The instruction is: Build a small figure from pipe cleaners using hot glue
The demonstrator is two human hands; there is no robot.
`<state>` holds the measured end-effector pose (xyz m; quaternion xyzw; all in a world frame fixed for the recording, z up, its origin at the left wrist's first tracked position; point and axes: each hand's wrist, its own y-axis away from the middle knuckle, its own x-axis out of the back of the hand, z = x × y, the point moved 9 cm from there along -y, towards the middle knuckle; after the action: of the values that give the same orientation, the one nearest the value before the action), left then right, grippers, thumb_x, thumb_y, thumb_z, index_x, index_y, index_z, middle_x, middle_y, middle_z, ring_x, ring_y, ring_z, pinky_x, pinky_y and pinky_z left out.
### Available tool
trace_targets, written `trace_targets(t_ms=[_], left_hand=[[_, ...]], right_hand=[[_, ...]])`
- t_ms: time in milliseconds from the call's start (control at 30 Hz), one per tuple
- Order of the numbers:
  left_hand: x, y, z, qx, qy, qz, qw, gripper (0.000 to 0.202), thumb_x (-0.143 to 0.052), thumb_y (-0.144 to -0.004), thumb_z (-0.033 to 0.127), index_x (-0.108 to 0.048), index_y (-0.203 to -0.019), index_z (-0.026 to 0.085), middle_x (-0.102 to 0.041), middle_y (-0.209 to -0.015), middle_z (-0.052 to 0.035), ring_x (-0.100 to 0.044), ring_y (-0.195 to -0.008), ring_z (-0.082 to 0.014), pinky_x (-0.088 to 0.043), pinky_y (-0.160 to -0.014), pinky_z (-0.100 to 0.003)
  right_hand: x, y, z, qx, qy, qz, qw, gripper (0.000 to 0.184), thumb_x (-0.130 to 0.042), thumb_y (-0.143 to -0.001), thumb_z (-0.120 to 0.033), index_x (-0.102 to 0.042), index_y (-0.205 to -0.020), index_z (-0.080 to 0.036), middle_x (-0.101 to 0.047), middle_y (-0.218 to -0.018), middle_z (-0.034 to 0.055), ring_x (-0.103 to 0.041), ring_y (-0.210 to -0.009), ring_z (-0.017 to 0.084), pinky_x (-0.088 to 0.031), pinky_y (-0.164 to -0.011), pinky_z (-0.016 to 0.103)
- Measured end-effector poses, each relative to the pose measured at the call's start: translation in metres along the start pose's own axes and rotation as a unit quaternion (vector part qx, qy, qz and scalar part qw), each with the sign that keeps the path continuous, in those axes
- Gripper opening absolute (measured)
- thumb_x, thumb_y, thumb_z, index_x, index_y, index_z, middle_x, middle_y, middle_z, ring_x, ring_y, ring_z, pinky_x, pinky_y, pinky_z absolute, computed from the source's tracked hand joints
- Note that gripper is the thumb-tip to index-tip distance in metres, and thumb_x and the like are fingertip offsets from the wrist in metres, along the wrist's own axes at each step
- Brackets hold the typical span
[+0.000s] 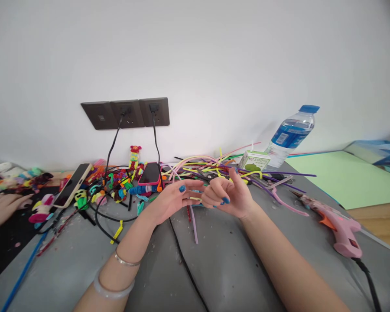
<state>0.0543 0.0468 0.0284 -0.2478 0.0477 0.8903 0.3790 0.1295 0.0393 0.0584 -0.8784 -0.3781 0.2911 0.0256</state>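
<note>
Hovering close together above the smooth grey counter (221,273), a blue-nailed left hand (171,199) with loosely spread grip and a curled right hand (230,195), contents impossible to tell, seem between handlings; using the multicoloured fuzzy craft stems (208,163) just behind calls for reaching forward.
</note>
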Motion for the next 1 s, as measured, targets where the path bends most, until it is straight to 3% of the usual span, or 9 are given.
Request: trace_targets(t_ms=[100,233,367,433,567,633,700,833,1000], left_hand=[[-0.002,0.000,0.000,0.008,-0.001,0.002,1.000,0.044,-0.067,-0.082,0.047,-0.069,-0.116,0.018,-0.068,-0.116,-0.0143,-0.063,-0.106,-0.0271,-0.047,-0.095,-0.041],[0.002,-0.001,0.001,-0.002,-0.017,0.029,0.999,0.043,-0.071,-0.078,0.046,-0.070,-0.112,0.018,-0.068,-0.113,-0.0134,-0.064,-0.102,-0.0260,-0.048,-0.092,-0.040],[0.017,0.002,0.021,-0.108,-0.149,0.120,0.976,0.036,-0.072,-0.078,0.041,-0.069,-0.107,0.019,-0.066,-0.106,-0.0104,-0.062,-0.093,-0.0216,-0.048,-0.086,-0.036],[0.015,0.010,0.038,-0.185,-0.266,0.168,0.931,0.030,-0.071,-0.080,0.038,-0.068,-0.105,0.021,-0.064,-0.105,-0.0098,-0.061,-0.097,-0.0224,-0.047,-0.088,-0.036],[-0.019,0.029,0.061,-0.304,-0.508,0.218,0.776,0.027,-0.075,-0.075,0.036,-0.070,-0.099,0.026,-0.058,-0.124,-0.0105,-0.050,-0.121,-0.0304,-0.038,-0.105,-0.047],[-0.041,0.029,0.055,-0.313,-0.588,0.198,0.719,0.020,-0.073,-0.077,0.034,-0.072,-0.096,0.029,-0.056,-0.131,-0.0085,-0.045,-0.126,-0.0314,-0.030,-0.111,-0.051],[-0.052,0.028,0.048,-0.306,-0.624,0.209,0.688,0.017,-0.071,-0.078,0.033,-0.072,-0.095,0.029,-0.049,-0.141,-0.0076,-0.037,-0.133,-0.0335,-0.024,-0.114,-0.055],[-0.056,0.024,0.037,-0.292,-0.633,0.229,0.680,0.011,-0.068,-0.081,0.031,-0.072,-0.091,0.028,-0.041,-0.150,-0.0050,-0.026,-0.140,-0.0358,-0.021,-0.113,-0.060],[-0.052,0.023,0.037,-0.294,-0.617,0.224,0.695,0.011,-0.065,-0.083,0.026,-0.072,-0.075,0.027,-0.043,-0.149,-0.0018,-0.027,-0.141,-0.0324,-0.020,-0.115,-0.059]], right_hand=[[-0.001,0.000,-0.003,-0.002,0.007,-0.008,1.000,0.075,-0.032,-0.080,-0.084,-0.033,-0.038,-0.021,-0.019,-0.040,-0.0054,-0.019,-0.038,0.009,-0.021,-0.045,0.027],[0.006,0.001,-0.005,0.003,0.011,0.031,0.999,0.074,-0.030,-0.079,-0.086,-0.033,-0.042,-0.022,-0.022,-0.040,-0.0055,-0.020,-0.038,0.009,-0.022,-0.045,0.027],[0.013,0.000,-0.004,0.017,-0.005,0.062,0.998,0.067,-0.035,-0.085,-0.078,-0.038,-0.050,-0.021,-0.024,-0.043,-0.0063,-0.021,-0.041,0.010,-0.023,-0.047,0.026],[0.016,-0.001,-0.002,0.017,-0.008,0.074,0.997,0.064,-0.038,-0.086,-0.075,-0.042,-0.053,-0.021,-0.024,-0.044,-0.0065,-0.023,-0.042,0.010,-0.024,-0.048,0.026],[0.020,-0.002,0.002,0.009,0.016,0.112,0.994,0.061,-0.039,-0.087,-0.073,-0.047,-0.058,-0.021,-0.024,-0.044,-0.0072,-0.022,-0.044,0.011,-0.025,-0.050,0.026],[0.020,-0.002,0.004,0.002,0.038,0.136,0.990,0.059,-0.042,-0.085,-0.074,-0.047,-0.060,-0.020,-0.029,-0.048,-0.0065,-0.024,-0.046,0.011,-0.027,-0.050,0.025],[0.020,-0.003,0.008,-0.004,0.065,0.152,0.986,0.057,-0.048,-0.082,-0.074,-0.048,-0.063,-0.020,-0.037,-0.054,-0.0046,-0.028,-0.049,0.011,-0.029,-0.050,0.024],[0.017,-0.004,0.019,-0.006,0.098,0.142,0.985,0.051,-0.054,-0.081,-0.069,-0.051,-0.071,-0.020,-0.044,-0.064,-0.0026,-0.035,-0.053,0.011,-0.031,-0.051,0.023],[0.014,-0.007,0.028,-0.001,0.088,0.103,0.991,0.049,-0.052,-0.084,-0.067,-0.054,-0.076,-0.020,-0.050,-0.069,-0.0005,-0.046,-0.062,0.014,-0.039,-0.058,0.025]])
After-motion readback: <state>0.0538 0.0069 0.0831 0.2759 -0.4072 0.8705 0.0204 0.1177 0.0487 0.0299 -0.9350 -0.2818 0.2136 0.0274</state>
